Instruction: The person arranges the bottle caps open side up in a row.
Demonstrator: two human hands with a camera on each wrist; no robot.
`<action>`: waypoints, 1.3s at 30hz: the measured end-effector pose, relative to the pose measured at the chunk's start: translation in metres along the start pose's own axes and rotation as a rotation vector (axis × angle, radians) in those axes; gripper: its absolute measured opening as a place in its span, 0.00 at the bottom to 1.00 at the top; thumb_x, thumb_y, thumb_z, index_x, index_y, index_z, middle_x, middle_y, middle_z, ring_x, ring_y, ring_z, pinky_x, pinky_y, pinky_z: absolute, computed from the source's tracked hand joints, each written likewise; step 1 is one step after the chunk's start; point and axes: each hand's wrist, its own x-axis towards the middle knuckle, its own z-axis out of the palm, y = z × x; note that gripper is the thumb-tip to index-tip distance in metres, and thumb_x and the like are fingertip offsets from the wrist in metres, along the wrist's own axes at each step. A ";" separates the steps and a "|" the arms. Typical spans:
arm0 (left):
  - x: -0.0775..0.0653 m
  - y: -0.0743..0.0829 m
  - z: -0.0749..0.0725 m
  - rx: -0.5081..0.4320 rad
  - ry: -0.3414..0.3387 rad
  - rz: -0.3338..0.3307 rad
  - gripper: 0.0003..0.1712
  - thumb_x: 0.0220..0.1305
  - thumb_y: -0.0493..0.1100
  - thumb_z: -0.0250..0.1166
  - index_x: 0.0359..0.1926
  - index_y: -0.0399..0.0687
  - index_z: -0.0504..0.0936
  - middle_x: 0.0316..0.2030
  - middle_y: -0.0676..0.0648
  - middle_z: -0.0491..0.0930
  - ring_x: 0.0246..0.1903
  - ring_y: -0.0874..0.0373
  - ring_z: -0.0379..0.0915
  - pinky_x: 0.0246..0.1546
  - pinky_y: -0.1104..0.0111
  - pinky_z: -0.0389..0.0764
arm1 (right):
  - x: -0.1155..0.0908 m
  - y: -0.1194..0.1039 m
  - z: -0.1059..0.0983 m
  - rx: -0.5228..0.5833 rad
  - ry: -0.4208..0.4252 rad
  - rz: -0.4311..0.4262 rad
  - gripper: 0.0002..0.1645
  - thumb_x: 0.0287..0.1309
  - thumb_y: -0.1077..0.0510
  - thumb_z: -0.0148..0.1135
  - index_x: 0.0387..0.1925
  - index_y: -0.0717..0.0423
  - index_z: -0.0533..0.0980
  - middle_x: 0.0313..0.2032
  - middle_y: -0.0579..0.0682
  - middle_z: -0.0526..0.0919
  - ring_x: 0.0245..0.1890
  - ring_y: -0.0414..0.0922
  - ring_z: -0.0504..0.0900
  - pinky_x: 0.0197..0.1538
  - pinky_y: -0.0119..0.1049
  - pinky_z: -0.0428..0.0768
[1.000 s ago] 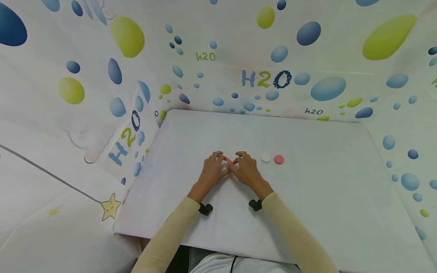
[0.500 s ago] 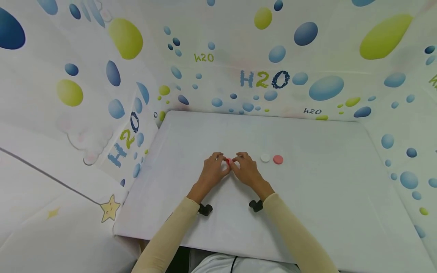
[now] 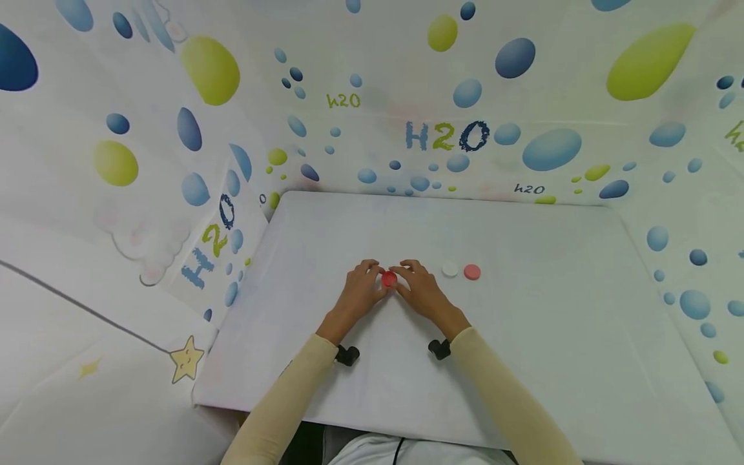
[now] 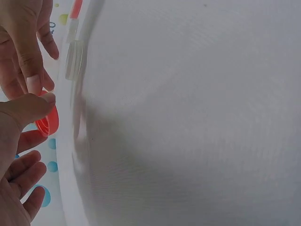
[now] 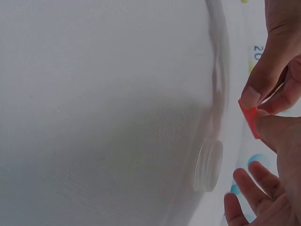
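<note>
I pinch 1 red plastic cap (image 3: 389, 279) between my 2 hands, over the white-covered table (image 3: 523, 355). Left hand (image 3: 361, 287): thumb and index grip the cap. Right hand (image 3: 423, 290): thumb and finger grip it too. Right of them: 1 white ridged cap (image 3: 450, 270), then 1 coral-red cap (image 3: 472, 272) just beside it.

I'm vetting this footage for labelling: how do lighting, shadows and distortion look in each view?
Head: fairly even light, soft shadows beside the sleeves, the held cap too small for fine detail. Left wrist: greyer, a broad soft shadow on the table, whose edge looks bowed. Right wrist: similarly grey, another blurry-edged shadow, yet ridges show on the white disc.
</note>
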 end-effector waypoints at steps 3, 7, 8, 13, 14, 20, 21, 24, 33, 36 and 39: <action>0.001 0.000 0.001 0.017 -0.004 0.006 0.25 0.70 0.52 0.73 0.57 0.39 0.82 0.65 0.37 0.76 0.65 0.41 0.74 0.64 0.45 0.76 | 0.001 0.002 0.001 -0.035 -0.013 0.011 0.26 0.74 0.54 0.65 0.70 0.50 0.76 0.70 0.59 0.71 0.67 0.56 0.76 0.60 0.62 0.76; 0.002 0.000 0.002 0.023 0.005 0.027 0.23 0.70 0.50 0.73 0.56 0.39 0.83 0.64 0.36 0.76 0.64 0.41 0.74 0.62 0.45 0.76 | 0.002 0.006 0.004 -0.073 -0.013 0.017 0.25 0.74 0.53 0.65 0.69 0.50 0.77 0.70 0.59 0.72 0.67 0.57 0.75 0.60 0.61 0.75; 0.002 0.000 0.002 0.023 0.005 0.030 0.22 0.69 0.49 0.73 0.56 0.39 0.83 0.64 0.36 0.76 0.64 0.41 0.74 0.62 0.44 0.76 | 0.002 0.007 0.005 -0.081 -0.012 0.016 0.25 0.74 0.52 0.65 0.68 0.51 0.77 0.70 0.59 0.72 0.67 0.57 0.76 0.60 0.61 0.75; 0.002 0.001 0.001 -0.020 -0.018 0.014 0.19 0.69 0.45 0.73 0.55 0.38 0.84 0.65 0.36 0.76 0.66 0.40 0.73 0.64 0.44 0.74 | 0.004 0.009 0.007 -0.133 -0.015 0.020 0.24 0.73 0.53 0.66 0.67 0.51 0.78 0.69 0.59 0.73 0.67 0.57 0.76 0.59 0.61 0.76; 0.003 0.001 0.001 -0.031 -0.025 0.005 0.19 0.69 0.45 0.73 0.55 0.38 0.84 0.65 0.37 0.75 0.67 0.41 0.72 0.65 0.45 0.73 | 0.004 0.009 0.008 -0.141 -0.020 0.024 0.24 0.73 0.53 0.66 0.67 0.50 0.79 0.70 0.58 0.73 0.67 0.57 0.76 0.60 0.61 0.77; 0.003 0.000 0.002 -0.055 -0.037 -0.017 0.20 0.68 0.45 0.74 0.55 0.38 0.85 0.66 0.37 0.75 0.67 0.41 0.71 0.66 0.45 0.72 | 0.005 0.006 0.009 -0.144 -0.022 0.033 0.23 0.74 0.52 0.66 0.66 0.51 0.79 0.70 0.58 0.74 0.67 0.57 0.76 0.60 0.61 0.76; 0.003 0.000 0.002 -0.053 -0.035 -0.015 0.20 0.68 0.45 0.74 0.55 0.38 0.85 0.66 0.37 0.75 0.67 0.40 0.71 0.66 0.44 0.72 | 0.005 0.006 0.009 -0.145 -0.020 0.032 0.23 0.73 0.52 0.66 0.65 0.51 0.79 0.69 0.58 0.74 0.67 0.57 0.76 0.60 0.61 0.76; 0.003 -0.001 0.003 -0.046 -0.032 -0.010 0.21 0.68 0.46 0.75 0.55 0.39 0.85 0.65 0.36 0.75 0.67 0.40 0.72 0.65 0.44 0.73 | 0.005 0.006 0.011 -0.149 -0.019 0.032 0.22 0.73 0.52 0.66 0.65 0.51 0.79 0.69 0.58 0.74 0.67 0.57 0.76 0.60 0.61 0.76; 0.004 -0.004 0.007 -0.026 -0.045 -0.007 0.21 0.68 0.47 0.75 0.55 0.39 0.84 0.65 0.36 0.76 0.66 0.40 0.72 0.65 0.44 0.73 | 0.006 0.008 0.015 -0.150 -0.039 0.044 0.23 0.73 0.49 0.66 0.65 0.50 0.79 0.70 0.58 0.73 0.68 0.57 0.74 0.62 0.62 0.74; 0.003 -0.004 0.007 -0.019 -0.052 -0.006 0.21 0.67 0.47 0.75 0.55 0.39 0.84 0.65 0.36 0.76 0.66 0.40 0.72 0.65 0.44 0.73 | 0.006 0.008 0.015 -0.138 -0.042 0.047 0.23 0.73 0.48 0.66 0.65 0.50 0.80 0.70 0.59 0.73 0.68 0.57 0.74 0.62 0.62 0.73; 0.003 -0.003 0.006 -0.008 -0.069 -0.015 0.22 0.67 0.47 0.75 0.56 0.39 0.84 0.66 0.36 0.75 0.67 0.40 0.72 0.66 0.44 0.72 | 0.006 0.007 0.016 -0.144 -0.043 0.045 0.23 0.73 0.48 0.66 0.65 0.50 0.80 0.70 0.59 0.72 0.69 0.57 0.74 0.62 0.62 0.73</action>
